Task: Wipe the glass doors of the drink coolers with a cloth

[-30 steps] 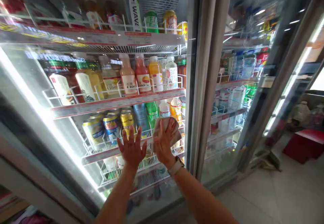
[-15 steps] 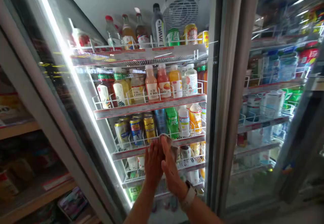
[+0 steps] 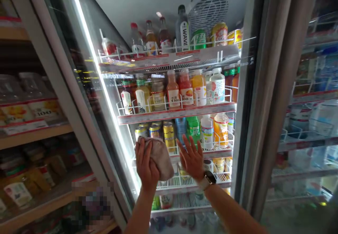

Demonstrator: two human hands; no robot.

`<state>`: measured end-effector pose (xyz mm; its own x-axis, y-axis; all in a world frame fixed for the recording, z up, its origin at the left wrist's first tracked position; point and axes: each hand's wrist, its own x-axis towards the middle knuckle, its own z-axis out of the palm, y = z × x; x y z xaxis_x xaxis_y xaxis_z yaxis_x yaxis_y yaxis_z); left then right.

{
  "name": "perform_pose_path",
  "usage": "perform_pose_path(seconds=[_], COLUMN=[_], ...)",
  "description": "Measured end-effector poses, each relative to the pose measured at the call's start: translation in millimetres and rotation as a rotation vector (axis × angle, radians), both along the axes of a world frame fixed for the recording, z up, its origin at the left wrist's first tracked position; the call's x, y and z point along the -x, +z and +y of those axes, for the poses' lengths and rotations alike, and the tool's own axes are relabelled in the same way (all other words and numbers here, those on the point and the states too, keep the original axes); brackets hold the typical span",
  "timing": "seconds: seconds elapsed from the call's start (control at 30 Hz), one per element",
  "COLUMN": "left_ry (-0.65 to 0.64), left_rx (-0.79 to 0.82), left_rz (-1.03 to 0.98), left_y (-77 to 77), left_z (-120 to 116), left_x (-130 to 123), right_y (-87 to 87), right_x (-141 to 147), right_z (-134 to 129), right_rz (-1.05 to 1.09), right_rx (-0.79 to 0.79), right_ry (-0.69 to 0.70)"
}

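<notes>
My left hand (image 3: 148, 168) holds a bunched cloth (image 3: 163, 160) under slightly parted fingers, apparently against the glass-fronted drinks cooler (image 3: 273, 96), before the cans (image 3: 169, 134). My right hand (image 3: 192, 159), empty, spreads its fingers alongside. A flatter palm and even pressure would bring more cloth into contact.
</notes>
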<state>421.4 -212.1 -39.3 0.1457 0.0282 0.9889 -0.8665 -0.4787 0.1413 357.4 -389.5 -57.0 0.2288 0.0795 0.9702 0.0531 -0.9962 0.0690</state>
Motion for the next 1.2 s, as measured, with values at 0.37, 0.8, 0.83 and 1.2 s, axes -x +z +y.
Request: perform_pose_path(seconds=[0.37, 0.8, 0.83, 1.2], left_ry=[0.311, 0.314, 0.308, 0.384], left_rx=[-0.161, -0.181, -0.15, -0.115], left_rz=[-0.13, -0.113, -0.101, -0.048], left_y=[-73.2, -21.8, -0.2, -91.9], left_z=[-27.8, -0.8, 0.1, 10.9], left_x=[-11.6, -26.4, -28.7, -27.9], right_y=[-13.3, -12.3, -13.0, -16.6], right_x=[-6.4, -2.5, -2.7, -2.0], right_z=[-1.6, -1.2, -1.5, -2.2], right_rz=[-0.053, -0.095, -0.098, -0.076], right_rx=[0.049, 0.077, 0.077, 0.038], right_ry=[-0.067, -0.039, -0.037, -0.017])
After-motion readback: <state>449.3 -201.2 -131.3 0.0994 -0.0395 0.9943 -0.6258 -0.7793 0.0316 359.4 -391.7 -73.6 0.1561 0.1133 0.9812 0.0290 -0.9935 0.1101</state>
